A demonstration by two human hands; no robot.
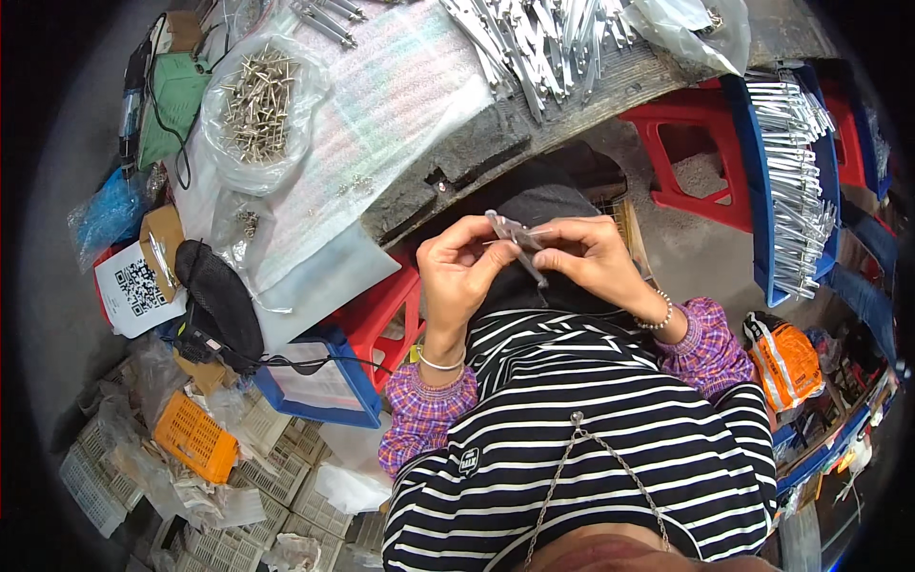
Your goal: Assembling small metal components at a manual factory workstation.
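metal piece [515,234] is up in the air over the lap, just off the near edge of the bench [457,157], tilted. left hand [453,267] pinches it between thumb and fingers; right hand [596,262] pinches it from the other side, fingertips close to the left ones. can't tell if a small pin is also in the right pinch, fingers cover it. step in hand looks like fiddly two-handed fitting or adjusting. next move probably calls for a firm left hold and fine right fingertip work, piece kept lined up. loose pins [257,105] in a clear bag [310,124], metal strips [548,43] piled on the bench.
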